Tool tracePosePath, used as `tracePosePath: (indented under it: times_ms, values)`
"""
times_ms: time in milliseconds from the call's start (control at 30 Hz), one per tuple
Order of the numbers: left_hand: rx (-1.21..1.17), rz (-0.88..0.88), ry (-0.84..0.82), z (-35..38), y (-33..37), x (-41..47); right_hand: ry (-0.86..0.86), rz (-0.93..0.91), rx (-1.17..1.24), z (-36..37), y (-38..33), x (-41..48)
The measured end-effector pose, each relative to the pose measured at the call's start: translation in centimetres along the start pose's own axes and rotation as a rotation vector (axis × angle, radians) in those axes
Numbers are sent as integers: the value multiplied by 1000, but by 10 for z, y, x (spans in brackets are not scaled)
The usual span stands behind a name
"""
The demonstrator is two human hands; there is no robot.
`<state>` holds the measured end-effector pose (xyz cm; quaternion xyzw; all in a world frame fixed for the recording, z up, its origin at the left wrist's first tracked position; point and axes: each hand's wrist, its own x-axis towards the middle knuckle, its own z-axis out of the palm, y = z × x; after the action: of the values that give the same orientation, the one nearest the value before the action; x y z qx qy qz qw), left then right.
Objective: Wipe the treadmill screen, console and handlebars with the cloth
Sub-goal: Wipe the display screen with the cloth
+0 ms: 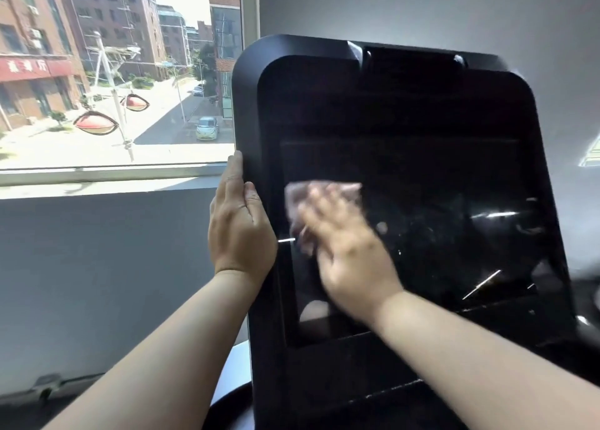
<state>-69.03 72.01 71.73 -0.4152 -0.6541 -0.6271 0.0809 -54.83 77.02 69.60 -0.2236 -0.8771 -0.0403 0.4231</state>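
pressing a pale cloth [294, 200] flat against the dark screen [448, 234], the right hand [352, 267] is lying over the screen's left part, just inside its left border. its fingers [328, 208] are reaching out over the cloth, straight and slightly apart, not curling into a fist. motion blur is smearing the fingertips and the cloth, so i cannot tell how the cloth is being kept under the palm. a strip of cloth is showing above the fingers and another is hanging out beside the thumb.

the left hand [242, 231] is gripping the left edge of the black console [389, 104], about halfway up. its thumb is resting on the front face while the other fingers are wrapping round the edge toward the back, mostly out of sight, so the hand is clamping on the console. both forearms are coming up from the bottom of the view, bare.

the screen is sitting in the lower half of the console, tilting back, and thin bright reflections are streaking its right side. a window [113, 72] is filling the upper left, with its sill [107, 174] running behind the left hand. outside, sunlit brick buildings are lining a street, and a small car [207, 128] is standing near the corner. a plain grey wall [422, 7] is rising behind the console.
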Motion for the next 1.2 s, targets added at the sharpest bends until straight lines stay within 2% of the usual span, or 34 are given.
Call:
tracePosePath:
  times_ms: [67, 100, 133, 167, 267, 300, 333, 533, 633, 667, 700, 800, 867, 967, 1100, 1200]
  values:
    - [8, 6, 8, 0, 0, 1, -172, -297, -45, -13, 12, -10]
    - [6, 3, 5, 0, -1, 0, -203, -383, -87, -22, 30, -3]
    - [-1, -3, -2, 0, -1, 0, -187, -364, -109, -30, 47, 7]
    - [-9, -10, -7, 0, -1, 0, -141, -243, -101, -37, 61, 21]
    - [-36, -31, -1, 1, -2, 0, 60, 284, 50, -31, 54, 50]
    - [-47, -36, 2, 0, -2, 0, 89, 343, 76, -23, 40, 50]
    - [-56, -41, 7, 0, -1, 0, 78, 325, 86, -16, 26, 43]
    - [-102, -81, 3, -1, 1, -1, -255, -240, 11, -15, -1, -49]
    - [-109, -90, -16, -2, -1, -4, -366, -461, -153, -28, 19, -28]
    - [-100, -91, -21, -3, -1, -4, -343, -448, -189, -31, 24, -7]
    - [-94, -90, -24, -2, -2, -4, -303, -360, -190, -34, 25, 16]
    - [-109, -87, -36, -3, -3, -3, -209, 22, -95, -29, 11, 70]
    - [-173, -78, -45, -2, -6, -2, -102, 115, -27, -12, -5, 70]
    - [-267, -67, -60, -1, -10, 0, -36, 68, 10, 5, -18, 27]
    - [-343, -63, -86, 2, -15, 1, -127, -14, 38, 0, -33, -56]
    - [-340, -62, -113, 1, -18, -3, -208, -69, -7, -5, -29, -68]
